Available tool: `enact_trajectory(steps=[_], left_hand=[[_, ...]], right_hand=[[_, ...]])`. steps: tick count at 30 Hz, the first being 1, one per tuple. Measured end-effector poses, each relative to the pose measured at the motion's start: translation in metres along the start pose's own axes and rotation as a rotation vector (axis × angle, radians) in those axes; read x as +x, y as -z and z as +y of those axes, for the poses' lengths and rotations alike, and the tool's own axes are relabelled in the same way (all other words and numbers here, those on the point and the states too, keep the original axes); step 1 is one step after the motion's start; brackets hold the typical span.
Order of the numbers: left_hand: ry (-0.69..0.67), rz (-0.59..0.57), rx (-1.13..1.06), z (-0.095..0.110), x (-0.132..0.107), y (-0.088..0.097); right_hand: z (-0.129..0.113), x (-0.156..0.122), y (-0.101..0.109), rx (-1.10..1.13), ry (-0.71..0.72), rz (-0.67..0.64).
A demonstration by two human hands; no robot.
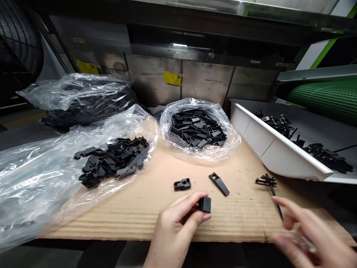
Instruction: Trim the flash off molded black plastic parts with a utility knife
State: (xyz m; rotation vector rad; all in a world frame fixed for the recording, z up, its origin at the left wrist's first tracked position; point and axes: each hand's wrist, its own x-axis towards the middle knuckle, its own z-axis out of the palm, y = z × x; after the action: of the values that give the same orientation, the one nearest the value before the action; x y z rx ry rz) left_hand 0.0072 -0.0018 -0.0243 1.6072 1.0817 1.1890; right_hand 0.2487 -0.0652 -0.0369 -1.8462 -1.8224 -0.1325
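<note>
My left hand pinches a small black plastic block between thumb and forefinger, low over the cardboard sheet. Just beyond it lie a small black clip and a flat black wedge-shaped piece. My right hand is blurred at the lower right, fingers spread, touching the lower end of a thin black sprue stem that lies on the cardboard. Whether it grips the stem is unclear.
An open clear bag with black parts lies at left. A rolled-down bag full of flat black pieces sits behind. A white tray with sprues stands at right, beside a green conveyor. Another filled bag is at back left.
</note>
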Motion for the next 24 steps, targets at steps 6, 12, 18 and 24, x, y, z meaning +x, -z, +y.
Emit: enact_trajectory(steps=[6,12,18,24], left_hand=[[-0.067,-0.048,0.079,0.0,-0.002,0.002],[-0.172,-0.065,0.13,-0.004,-0.005,0.005],[-0.197,-0.115,0.128,-0.002,-0.004,0.003],[-0.188,-0.183,0.126,0.001,-0.002,0.007]], right_hand=[[-0.073,0.015,-0.022,0.166,0.269,-0.085],[-0.079,0.011,-0.031,0.483,0.265,-0.006],[-0.081,0.011,-0.03,0.491,0.294,-0.019],[-0.076,0.013,-0.034,0.428,0.273,0.0]])
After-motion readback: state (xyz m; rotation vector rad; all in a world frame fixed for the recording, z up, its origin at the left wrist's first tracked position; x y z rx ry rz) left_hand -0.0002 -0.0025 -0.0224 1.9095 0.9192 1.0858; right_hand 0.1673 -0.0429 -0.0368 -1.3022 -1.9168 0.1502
